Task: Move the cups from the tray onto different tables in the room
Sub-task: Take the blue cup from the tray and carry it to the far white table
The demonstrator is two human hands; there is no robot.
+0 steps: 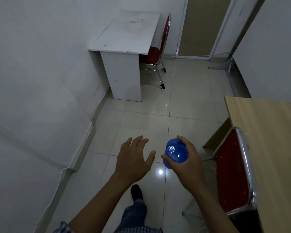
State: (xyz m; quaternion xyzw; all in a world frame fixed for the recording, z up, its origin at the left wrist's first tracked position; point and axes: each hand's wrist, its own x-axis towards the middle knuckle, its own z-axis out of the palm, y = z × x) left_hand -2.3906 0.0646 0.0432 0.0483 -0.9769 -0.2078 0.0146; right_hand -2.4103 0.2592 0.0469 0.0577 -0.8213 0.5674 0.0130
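One cup (174,153), blue, sits in your right hand (186,163), fingers and thumb curled around its side. Your left hand (133,158) hangs just beside it, fingers spread wide, holding nothing. Beyond your fingertips stands a white desk (126,35); right of your right hand, a wooden table (267,132) and a red chair (232,179).

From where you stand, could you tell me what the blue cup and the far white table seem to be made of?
The blue cup, held in the right hand, looks like translucent glossy plastic: light glints off it. The white table seems to be matte laminated board, with flat slab panels and dark scuffs.
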